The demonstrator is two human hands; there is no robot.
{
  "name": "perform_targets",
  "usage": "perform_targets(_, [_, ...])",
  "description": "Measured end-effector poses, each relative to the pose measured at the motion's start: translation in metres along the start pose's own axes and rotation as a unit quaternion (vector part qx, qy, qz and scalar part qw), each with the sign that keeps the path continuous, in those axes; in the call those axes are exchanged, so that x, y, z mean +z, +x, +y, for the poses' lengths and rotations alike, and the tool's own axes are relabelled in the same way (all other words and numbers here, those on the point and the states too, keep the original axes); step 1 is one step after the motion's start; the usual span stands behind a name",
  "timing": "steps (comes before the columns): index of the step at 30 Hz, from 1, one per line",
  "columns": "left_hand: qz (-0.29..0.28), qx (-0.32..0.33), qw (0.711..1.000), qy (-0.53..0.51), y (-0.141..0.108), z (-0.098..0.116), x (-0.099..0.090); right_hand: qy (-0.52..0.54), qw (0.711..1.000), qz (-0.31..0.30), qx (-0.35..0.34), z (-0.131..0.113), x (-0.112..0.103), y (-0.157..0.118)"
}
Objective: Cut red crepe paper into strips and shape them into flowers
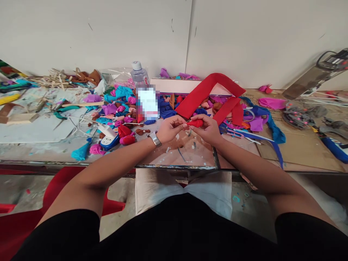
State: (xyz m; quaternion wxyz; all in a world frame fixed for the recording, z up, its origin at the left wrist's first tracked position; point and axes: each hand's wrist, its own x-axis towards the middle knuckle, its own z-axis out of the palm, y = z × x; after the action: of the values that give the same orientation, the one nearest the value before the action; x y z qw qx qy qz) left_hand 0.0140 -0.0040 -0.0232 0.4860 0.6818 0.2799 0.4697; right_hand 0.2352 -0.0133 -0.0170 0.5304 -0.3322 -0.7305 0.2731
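A small piece of gathered red crepe paper is pinched between my two hands above the table's front part. My left hand, with a metal watch on its wrist, grips the near end between thumb and fingers. My right hand holds the other side, its fingers curled over the red paper. Just beyond the hands lies a long folded red crepe strip. Scissors with pink handles rest on the table to the right of my right hand.
Crumpled paper pieces in several colours cover the table's middle. A water bottle stands behind a blurred-out bright rectangle. A power socket with a white plug lies at left. Wood sticks are piled far left; cardboard lies right.
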Motion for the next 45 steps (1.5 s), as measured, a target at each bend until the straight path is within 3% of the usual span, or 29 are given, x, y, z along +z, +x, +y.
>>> perform_targets(12, [-0.011, 0.038, 0.99, 0.134, -0.004, 0.005, -0.001, -0.067, 0.997, -0.022, -0.016, -0.001, -0.002, -0.001])
perform_targets(30, [-0.028, -0.088, 0.994, -0.058, 0.001, 0.003, 0.002, 0.011, 0.999, -0.035, 0.022, 0.003, 0.004, -0.004])
perform_targets(35, [-0.005, -0.128, 0.984, -0.125, 0.002, 0.001, 0.002, -0.034, 0.999, 0.026, -0.033, 0.002, 0.001, -0.001])
perform_targets(39, [-0.002, -0.145, 0.977, -0.155, 0.002, 0.001, 0.003, -0.122, 0.989, 0.011, -0.082, -0.005, -0.005, 0.001])
perform_targets(45, [-0.004, -0.153, 0.974, -0.168, 0.001, 0.001, 0.003, -0.172, 0.978, -0.014, -0.12, -0.004, -0.008, 0.001])
